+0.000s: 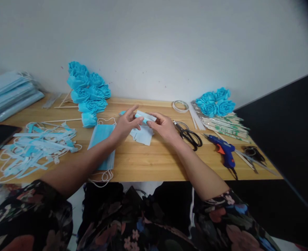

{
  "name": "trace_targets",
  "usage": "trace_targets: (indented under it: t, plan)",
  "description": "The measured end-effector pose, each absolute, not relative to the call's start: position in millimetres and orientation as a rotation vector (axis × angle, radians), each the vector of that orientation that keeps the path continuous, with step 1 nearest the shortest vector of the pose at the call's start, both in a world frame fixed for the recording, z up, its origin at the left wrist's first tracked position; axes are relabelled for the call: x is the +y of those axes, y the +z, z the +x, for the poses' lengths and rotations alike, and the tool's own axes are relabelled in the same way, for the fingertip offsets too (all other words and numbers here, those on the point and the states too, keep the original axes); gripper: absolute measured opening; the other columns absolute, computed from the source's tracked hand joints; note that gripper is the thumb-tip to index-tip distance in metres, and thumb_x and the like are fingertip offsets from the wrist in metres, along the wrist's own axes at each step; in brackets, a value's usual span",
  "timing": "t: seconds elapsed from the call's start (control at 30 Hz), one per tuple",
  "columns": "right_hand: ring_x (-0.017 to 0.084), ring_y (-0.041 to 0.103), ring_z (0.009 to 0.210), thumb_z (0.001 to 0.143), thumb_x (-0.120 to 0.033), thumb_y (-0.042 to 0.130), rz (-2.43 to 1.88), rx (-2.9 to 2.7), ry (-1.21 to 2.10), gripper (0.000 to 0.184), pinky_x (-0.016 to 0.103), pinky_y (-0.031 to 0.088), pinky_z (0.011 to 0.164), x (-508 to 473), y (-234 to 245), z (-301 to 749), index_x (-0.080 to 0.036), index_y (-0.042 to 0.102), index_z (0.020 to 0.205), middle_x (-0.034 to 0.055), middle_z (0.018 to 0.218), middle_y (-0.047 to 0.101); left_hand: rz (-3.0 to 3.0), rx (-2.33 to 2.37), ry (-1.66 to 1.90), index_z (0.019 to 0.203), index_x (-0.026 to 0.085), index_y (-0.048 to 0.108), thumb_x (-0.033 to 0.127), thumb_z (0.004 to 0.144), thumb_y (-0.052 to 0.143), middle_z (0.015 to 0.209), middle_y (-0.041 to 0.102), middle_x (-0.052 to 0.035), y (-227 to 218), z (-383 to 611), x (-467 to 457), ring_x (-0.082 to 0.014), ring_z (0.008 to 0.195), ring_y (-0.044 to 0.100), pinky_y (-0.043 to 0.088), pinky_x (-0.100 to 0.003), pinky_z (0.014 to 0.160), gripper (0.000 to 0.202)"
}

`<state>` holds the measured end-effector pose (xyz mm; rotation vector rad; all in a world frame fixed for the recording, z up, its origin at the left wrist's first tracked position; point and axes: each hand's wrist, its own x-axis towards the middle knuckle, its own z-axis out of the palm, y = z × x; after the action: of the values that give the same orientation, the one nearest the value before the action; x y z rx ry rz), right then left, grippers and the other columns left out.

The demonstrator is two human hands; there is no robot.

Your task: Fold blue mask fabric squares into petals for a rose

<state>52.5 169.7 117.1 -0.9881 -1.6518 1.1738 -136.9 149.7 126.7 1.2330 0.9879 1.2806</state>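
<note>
Both hands hold a small cut piece of blue and white mask fabric (149, 115) above the middle of the table. My right hand (165, 127) grips its right side between thumb and fingers. My left hand (124, 128) has its thumb against the left side, with the index finger raised; its other fingers are partly hidden. Below them lie more cut mask fabric pieces (144, 136), pale and flat on the wood. Beside my left forearm, partly covered by it, is a whole blue face mask (101, 139) with white ear loops. Black-handled scissors (192, 136) lie near my right wrist.
On the left are cut-off mask strips and loops (41, 144), a phone (0, 137) and stacked masks (9, 92). Blue fabric roses (88, 90) stand at the back left, more roses (216, 101) at the right. A tape roll (180, 106) and blue glue gun (223, 148) lie rightward.
</note>
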Motion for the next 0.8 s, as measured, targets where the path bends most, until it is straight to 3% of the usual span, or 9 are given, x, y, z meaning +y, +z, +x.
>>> trace_targets:
  t: [0.1,0.17,0.4,0.8]
  plan:
    - [0.015,0.060,0.076,0.079,-0.044,0.074,-0.990,-1.647,1.161,0.048,0.027,0.047,0.069,170.7,115.7,53.2,-0.020,0.074,0.120,0.0014,0.093,0.074,1.147,0.954,1.154,0.096,0.012,0.071,0.030,0.076,0.082,0.074,0.065,-0.0015,122.7,-136.6,151.7,-0.0121,0.066,0.061,0.050,-0.024,0.060,0.028]
    - [0.014,0.060,0.075,0.078,-0.044,0.075,-0.993,-1.670,1.141,0.049,0.027,0.047,0.069,171.5,114.7,53.3,-0.020,0.073,0.121,0.0016,0.095,0.074,1.077,0.936,1.140,0.084,0.013,0.070,0.032,0.075,0.083,0.071,0.066,-0.0021,120.5,-137.3,153.3,-0.0111,0.063,0.060,0.048,-0.024,0.058,0.025]
    - [0.015,0.060,0.076,0.077,-0.045,0.075,-1.005,-1.658,1.124,0.050,0.028,0.047,0.069,172.5,112.2,52.3,-0.019,0.073,0.121,0.0016,0.092,0.074,1.023,0.931,1.093,0.074,0.013,0.069,0.039,0.073,0.087,0.072,0.069,-0.0051,120.3,-138.9,154.1,-0.0128,0.066,0.062,0.048,-0.027,0.060,0.032]
    - [0.017,0.065,0.083,0.080,-0.045,0.076,-0.980,-1.725,1.132,0.049,0.030,0.051,0.074,170.8,114.5,52.6,-0.021,0.074,0.122,0.0042,0.101,0.076,1.031,0.963,1.149,0.069,0.011,0.071,0.031,0.078,0.082,0.065,0.068,-0.0049,119.4,-137.6,153.2,-0.0108,0.057,0.059,0.047,-0.025,0.058,0.024]
